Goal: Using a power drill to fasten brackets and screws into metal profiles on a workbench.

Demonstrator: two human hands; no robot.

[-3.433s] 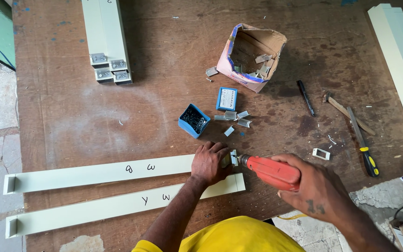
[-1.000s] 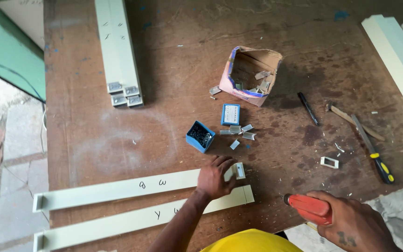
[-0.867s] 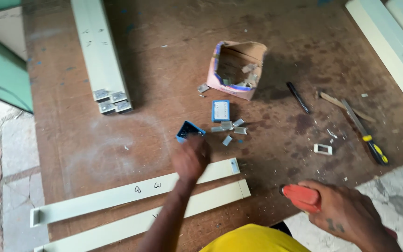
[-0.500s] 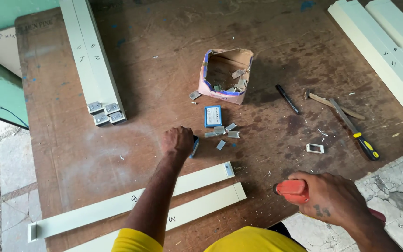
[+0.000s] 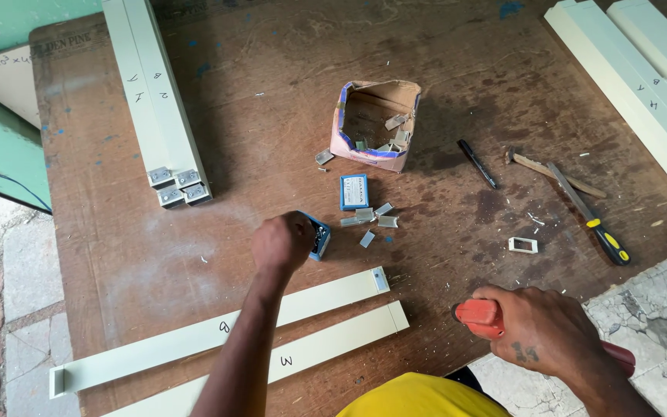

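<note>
The small blue box (image 5: 318, 235) is under the left hand (image 5: 283, 242), fingers curled into it, while the right hand (image 5: 550, 336) grips a red drill (image 5: 482, 316).

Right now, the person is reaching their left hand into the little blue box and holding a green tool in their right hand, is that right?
Not quite. The tool in the right hand is red, not green. The rest holds: the left hand is at the little blue box on the table. The head view shows this.
</note>
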